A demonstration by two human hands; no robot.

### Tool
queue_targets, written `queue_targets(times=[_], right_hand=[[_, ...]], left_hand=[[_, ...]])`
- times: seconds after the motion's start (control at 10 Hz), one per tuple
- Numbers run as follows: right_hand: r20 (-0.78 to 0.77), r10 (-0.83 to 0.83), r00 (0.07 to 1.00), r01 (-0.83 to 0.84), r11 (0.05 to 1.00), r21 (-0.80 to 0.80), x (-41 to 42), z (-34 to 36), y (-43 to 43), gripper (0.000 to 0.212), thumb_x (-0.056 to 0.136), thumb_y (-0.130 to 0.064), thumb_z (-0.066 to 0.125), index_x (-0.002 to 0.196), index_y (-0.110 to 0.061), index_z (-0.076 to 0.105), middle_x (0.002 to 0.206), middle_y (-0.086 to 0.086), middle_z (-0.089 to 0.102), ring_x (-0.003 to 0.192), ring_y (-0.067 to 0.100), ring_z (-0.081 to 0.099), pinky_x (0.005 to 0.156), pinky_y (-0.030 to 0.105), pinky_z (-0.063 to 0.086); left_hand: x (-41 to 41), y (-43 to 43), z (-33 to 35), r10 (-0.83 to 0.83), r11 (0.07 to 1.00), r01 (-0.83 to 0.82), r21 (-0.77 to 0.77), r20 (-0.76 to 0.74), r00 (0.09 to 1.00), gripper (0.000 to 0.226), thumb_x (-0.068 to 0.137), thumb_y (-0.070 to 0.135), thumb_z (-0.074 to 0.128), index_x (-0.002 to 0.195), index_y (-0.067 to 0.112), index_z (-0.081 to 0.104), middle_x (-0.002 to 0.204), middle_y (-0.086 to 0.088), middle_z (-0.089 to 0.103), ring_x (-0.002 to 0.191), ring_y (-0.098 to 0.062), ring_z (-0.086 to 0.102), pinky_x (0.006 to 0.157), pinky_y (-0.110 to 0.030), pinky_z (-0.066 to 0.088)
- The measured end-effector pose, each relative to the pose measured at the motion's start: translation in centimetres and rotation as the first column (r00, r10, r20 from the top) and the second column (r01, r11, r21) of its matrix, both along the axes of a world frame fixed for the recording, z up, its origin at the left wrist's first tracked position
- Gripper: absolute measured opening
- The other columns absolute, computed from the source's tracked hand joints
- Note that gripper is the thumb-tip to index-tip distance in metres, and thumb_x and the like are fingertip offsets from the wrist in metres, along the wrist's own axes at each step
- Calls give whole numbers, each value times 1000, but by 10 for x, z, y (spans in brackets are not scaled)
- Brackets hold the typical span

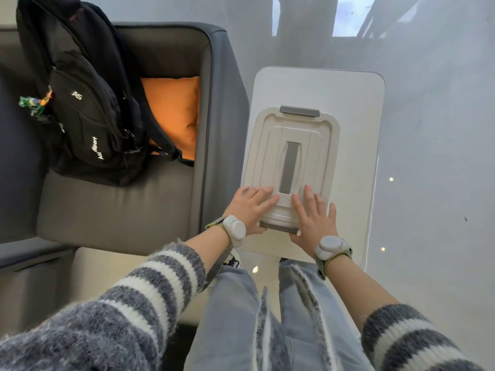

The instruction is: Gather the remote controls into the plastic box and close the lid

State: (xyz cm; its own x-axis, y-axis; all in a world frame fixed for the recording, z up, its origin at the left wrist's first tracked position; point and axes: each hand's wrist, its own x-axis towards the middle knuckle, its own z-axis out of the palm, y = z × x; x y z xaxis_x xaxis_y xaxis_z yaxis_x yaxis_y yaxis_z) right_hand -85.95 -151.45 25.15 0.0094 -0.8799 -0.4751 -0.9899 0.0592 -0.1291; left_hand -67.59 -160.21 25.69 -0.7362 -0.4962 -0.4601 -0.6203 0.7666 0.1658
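A cream plastic box stands on a small white table (356, 108), with its lid (316, 145) lying on top. The lid has a grey handle (290, 166) down its middle, a grey latch (299, 111) at the far end and another grey latch (278, 227) at the near end. My left hand (250, 207) and my right hand (312, 214) lie flat on the near end of the lid, fingers spread. Both thumbs curl under the near edge beside the near latch. No remote control shows; the box's inside is hidden.
A grey sofa (120, 210) stands left of the table, its armrest (222, 103) almost touching it. A black backpack (91, 103) and an orange cushion (174, 113) sit on the sofa. My legs in light jeans (267, 317) are below the table's near edge.
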Motion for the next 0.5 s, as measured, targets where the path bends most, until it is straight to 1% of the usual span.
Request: queue_targets(times=[0.1,0.2,0.3,0.4,0.5], right_hand=[[28,0,1000,0,1000,0,-6,2,-4,108,35,-42,86,131,-18,41,136,19,53,110,38,59,78,55,51],[36,-12,999,12,1000,11,-5,4,-5,107,34,-40,87,129,-18,43,135,19,54,108,39,61,76,53,52],[54,-58,997,53,993,104,0,9,-6,102,38,-35,88,131,-16,52,139,18,51,114,40,58,79,57,51],[75,-96,993,85,986,140,1,20,-10,87,71,-33,73,147,-21,33,158,13,22,138,36,35,101,58,37],[102,-146,984,114,957,266,-8,36,-22,63,90,-33,50,147,-22,26,161,4,6,141,28,28,107,47,35]], left_hand=[[-6,-3,4,-8,1000,8,-2,-21,1000,82,47,57,76,121,23,64,122,-4,65,99,-23,68,85,-38,53],[-6,-5,3,0,999,1,37,-21,1000,81,47,56,77,120,22,64,121,-4,65,99,-23,68,83,-37,54],[-10,3,7,87,994,-86,60,-8,996,82,57,49,77,130,20,56,133,-8,57,112,-28,62,95,-41,48],[-22,12,15,180,962,-204,182,140,974,78,81,31,63,148,18,26,158,-8,20,139,-30,30,116,-44,26],[-41,20,38,382,842,-426,330,191,904,66,88,27,55,147,14,29,161,-4,7,143,-28,23,115,-40,29]])
